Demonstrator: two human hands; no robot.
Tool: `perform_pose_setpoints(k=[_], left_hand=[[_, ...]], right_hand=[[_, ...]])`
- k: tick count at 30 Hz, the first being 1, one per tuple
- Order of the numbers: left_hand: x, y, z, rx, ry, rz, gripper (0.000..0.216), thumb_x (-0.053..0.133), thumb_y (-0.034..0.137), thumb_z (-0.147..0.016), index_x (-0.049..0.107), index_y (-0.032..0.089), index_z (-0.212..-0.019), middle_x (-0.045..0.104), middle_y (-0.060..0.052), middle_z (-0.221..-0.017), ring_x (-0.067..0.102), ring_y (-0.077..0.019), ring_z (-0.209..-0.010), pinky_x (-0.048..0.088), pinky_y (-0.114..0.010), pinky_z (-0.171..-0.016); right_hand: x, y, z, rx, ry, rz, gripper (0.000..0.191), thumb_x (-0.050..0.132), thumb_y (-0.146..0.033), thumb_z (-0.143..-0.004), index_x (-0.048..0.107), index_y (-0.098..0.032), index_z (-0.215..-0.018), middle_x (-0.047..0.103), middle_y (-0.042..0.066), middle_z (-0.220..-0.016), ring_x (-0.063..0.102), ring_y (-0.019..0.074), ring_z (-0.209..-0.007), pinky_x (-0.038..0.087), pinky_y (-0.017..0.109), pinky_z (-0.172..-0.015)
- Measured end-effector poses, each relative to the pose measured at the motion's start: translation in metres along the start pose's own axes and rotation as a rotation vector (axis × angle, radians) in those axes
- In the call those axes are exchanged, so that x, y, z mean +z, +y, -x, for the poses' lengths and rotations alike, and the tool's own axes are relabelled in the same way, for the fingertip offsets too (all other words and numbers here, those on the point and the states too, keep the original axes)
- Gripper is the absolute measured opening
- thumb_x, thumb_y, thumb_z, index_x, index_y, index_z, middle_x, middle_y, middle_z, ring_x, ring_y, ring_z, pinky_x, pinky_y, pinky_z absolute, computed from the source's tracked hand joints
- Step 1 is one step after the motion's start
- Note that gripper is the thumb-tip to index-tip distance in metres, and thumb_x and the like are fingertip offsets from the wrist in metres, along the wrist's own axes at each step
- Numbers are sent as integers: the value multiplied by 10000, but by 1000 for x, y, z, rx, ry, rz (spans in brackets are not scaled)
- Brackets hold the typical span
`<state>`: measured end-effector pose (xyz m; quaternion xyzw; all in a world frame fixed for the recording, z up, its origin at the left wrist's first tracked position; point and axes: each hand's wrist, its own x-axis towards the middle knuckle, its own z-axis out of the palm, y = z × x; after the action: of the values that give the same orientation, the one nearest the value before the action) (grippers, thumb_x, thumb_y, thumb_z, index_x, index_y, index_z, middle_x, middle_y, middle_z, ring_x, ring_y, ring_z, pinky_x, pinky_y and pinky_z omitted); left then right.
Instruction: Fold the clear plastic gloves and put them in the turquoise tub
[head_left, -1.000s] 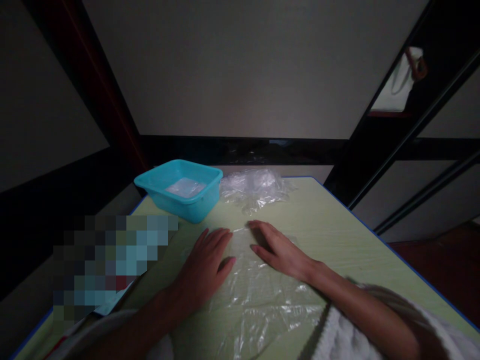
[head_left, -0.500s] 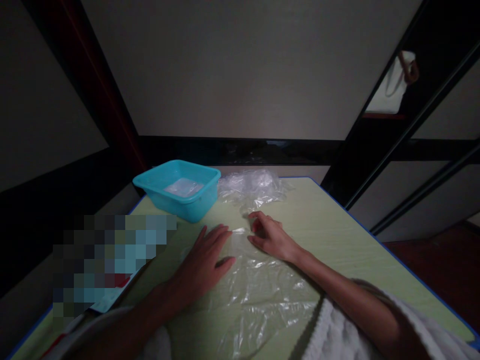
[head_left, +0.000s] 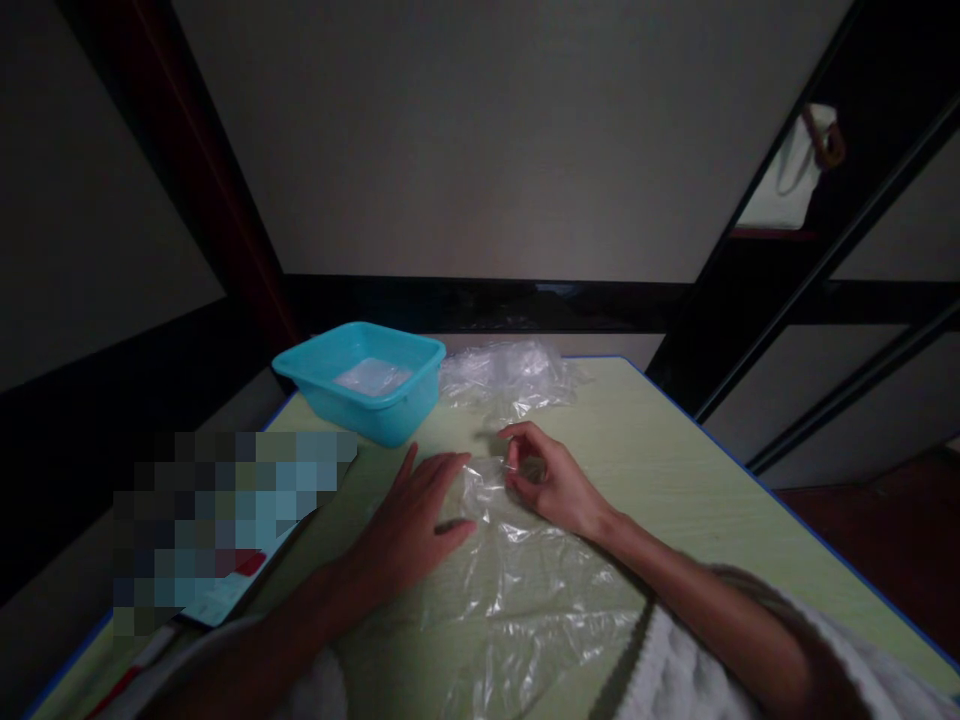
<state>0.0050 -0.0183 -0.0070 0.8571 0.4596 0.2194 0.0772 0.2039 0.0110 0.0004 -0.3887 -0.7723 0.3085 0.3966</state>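
A clear plastic sheet (head_left: 525, 590) lies crumpled on the green table (head_left: 675, 450), right in front of the person. It runs lengthwise from the near edge, under the forearms, out to the fingers, so its long axis goes near to far.

The left hand (head_left: 409, 515) lies flat on the sheet's far left part, with the fingers spread and nothing gripped. The right hand (head_left: 551, 480) is just right of it. Its thumb and fingertips are drawn together on the sheet's far edge, and the film there is puckered and raised a little off the table. That edge sits between the two hands, closer to the right one.

Beyond the hands, a heap (head_left: 510, 370) of more clear plastic sits at the far end of the table, apart from the sheet. A teal tub (head_left: 360, 410) stands to the heap's left, with something pale inside that I can't make out.
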Motion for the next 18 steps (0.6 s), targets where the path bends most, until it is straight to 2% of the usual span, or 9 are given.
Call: perform_pose_setpoints(k=[4, 9, 13, 18], left_hand=[[2, 0, 1, 23, 48, -11, 561, 638, 156, -712, 411, 121, -1224, 588, -138, -1152, 528, -275, -1129, 194, -575, -1083], [1, 2, 2, 46, 69, -37, 563, 643, 142, -708, 410, 147, -1220, 591, -114, -1125, 532, -262, -1115, 214, -550, -1085], [1, 2, 2, 12, 37, -29, 574, 645, 168, -717, 405, 133, -1238, 566, -140, -1206, 498, -275, -1174, 194, -542, -1096], [1, 1, 2, -87, -62, 10, 598, 625, 202, -746, 376, 127, -1285, 526, -153, -1292, 449, -284, -1235, 147, -558, -1099]], right_hand=[[3, 2, 2, 56, 29, -49, 430, 550, -90, -643, 436, -200, -1042, 511, -17, -802, 516, 110, -653, 428, 257, -636], [7, 6, 4, 174, 76, -87, 485, 605, -118, -613, 454, -203, -1066, 512, -50, -701, 505, 114, -606, 410, 260, -598], [9, 6, 4, 189, 80, -157, 450, 619, -148, -616, 470, -208, -1036, 501, -79, -618, 509, 107, -568, 418, 247, -581], [9, 3, 2, 204, 95, -253, 455, 636, -148, -601, 481, -208, -1025, 553, -75, -601, 527, 108, -564, 434, 247, -591]])
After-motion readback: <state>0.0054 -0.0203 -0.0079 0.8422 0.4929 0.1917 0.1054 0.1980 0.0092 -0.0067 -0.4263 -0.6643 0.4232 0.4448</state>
